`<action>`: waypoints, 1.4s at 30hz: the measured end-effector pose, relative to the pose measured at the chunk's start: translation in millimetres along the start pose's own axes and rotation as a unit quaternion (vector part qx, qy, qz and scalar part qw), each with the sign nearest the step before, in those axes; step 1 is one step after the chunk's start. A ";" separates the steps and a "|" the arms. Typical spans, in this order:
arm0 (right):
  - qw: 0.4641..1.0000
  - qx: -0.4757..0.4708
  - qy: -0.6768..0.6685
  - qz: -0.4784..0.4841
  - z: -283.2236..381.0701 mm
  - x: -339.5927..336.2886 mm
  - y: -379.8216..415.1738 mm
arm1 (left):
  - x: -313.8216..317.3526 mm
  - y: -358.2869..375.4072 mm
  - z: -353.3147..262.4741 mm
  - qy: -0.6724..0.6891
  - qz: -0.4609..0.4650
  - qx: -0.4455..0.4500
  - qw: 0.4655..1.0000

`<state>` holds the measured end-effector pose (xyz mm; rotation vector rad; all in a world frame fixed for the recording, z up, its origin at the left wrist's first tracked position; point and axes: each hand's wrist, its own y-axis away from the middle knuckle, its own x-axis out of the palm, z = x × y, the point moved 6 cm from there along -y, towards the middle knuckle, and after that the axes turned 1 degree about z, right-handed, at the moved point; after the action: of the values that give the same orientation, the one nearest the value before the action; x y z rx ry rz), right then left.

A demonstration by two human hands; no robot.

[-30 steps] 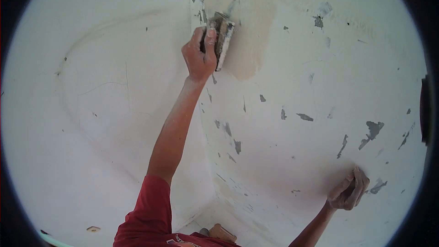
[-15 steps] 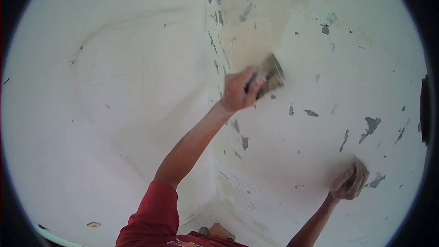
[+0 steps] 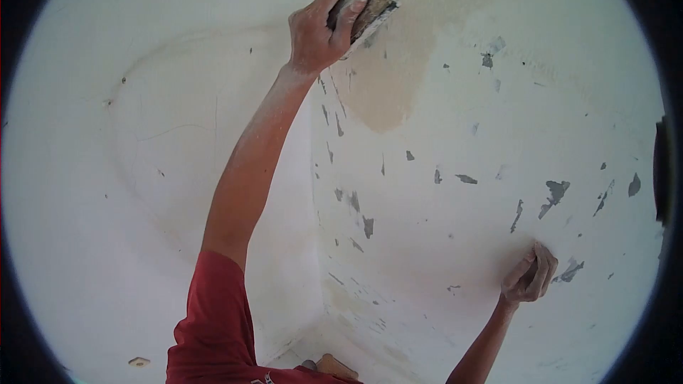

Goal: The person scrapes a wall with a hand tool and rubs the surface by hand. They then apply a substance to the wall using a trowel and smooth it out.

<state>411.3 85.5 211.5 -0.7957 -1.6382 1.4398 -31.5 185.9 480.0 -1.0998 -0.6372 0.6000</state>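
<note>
My left hand (image 3: 316, 32) grips a dusty sanding block (image 3: 373, 11), thumb across its near side and fingers behind it. The block is against the upper wall, near the corner, over a beige patch (image 3: 388, 92). Lower down on the right, my right hand (image 3: 528, 275) leans on the wall (image 3: 441, 242) with bent fingers. A dark hollow shows between its thumb and fingers, and I see no object in it. Grey chipped spots (image 3: 555, 195) lie just above that hand.
The left wall (image 3: 178, 192) meets the right one in a vertical corner. A dark object (image 3: 662, 171) stands at the far right edge. Low in view are a brown board-like item (image 3: 336, 366) and a small beige wall fitting (image 3: 139, 362).
My left hand has swept the sanding block up and to the left, uncovering the lower part of the beige patch. The right hand keeps its place on the wall while the view shifts slightly.
</note>
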 end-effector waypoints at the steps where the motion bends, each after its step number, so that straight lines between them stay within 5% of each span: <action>1: 1.000 0.002 -0.004 0.002 -1.0 0.0 0.8 | 9.3 -6.0 -2.1 -0.003 0.014 0.028 1.000; 9: 1.000 0.012 -0.003 0.008 -1.9 0.6 3.0 | 55.3 15.3 5.0 -0.054 0.007 0.044 0.998; 16: 0.999 0.023 0.034 0.004 4.3 5.5 -3.0 | 51.1 60.9 -50.8 0.003 0.007 0.088 0.996; 18: 0.999 0.033 0.028 -0.001 5.6 6.5 -1.4 | 46.8 69.3 -63.6 0.108 0.134 0.025 0.985; 19: 0.999 0.035 0.015 -0.007 3.8 6.2 0.3 | 36.4 72.5 -63.7 0.106 0.134 0.022 0.985; 21: 0.999 0.033 0.002 -0.016 2.5 2.1 -0.7 | 17.0 77.3 -42.0 0.113 0.139 -0.120 0.976; 26: 1.000 0.018 0.008 -0.007 3.5 3.5 -2.1 | -17.9 -7.6 21.3 0.013 -0.004 -0.074 0.997; 33: 1.000 0.015 0.015 -0.002 0.0 0.5 0.4 | 35.7 -39.2 65.8 0.003 0.052 -0.055 0.997; 42: 0.999 0.006 0.039 0.028 -3.7 0.4 7.8 | 48.3 -16.1 12.3 0.051 0.068 0.044 0.995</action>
<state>414.0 88.9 203.9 -0.8869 -1.5573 1.4387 -5.7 222.6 507.0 -1.0899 -0.4465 0.6783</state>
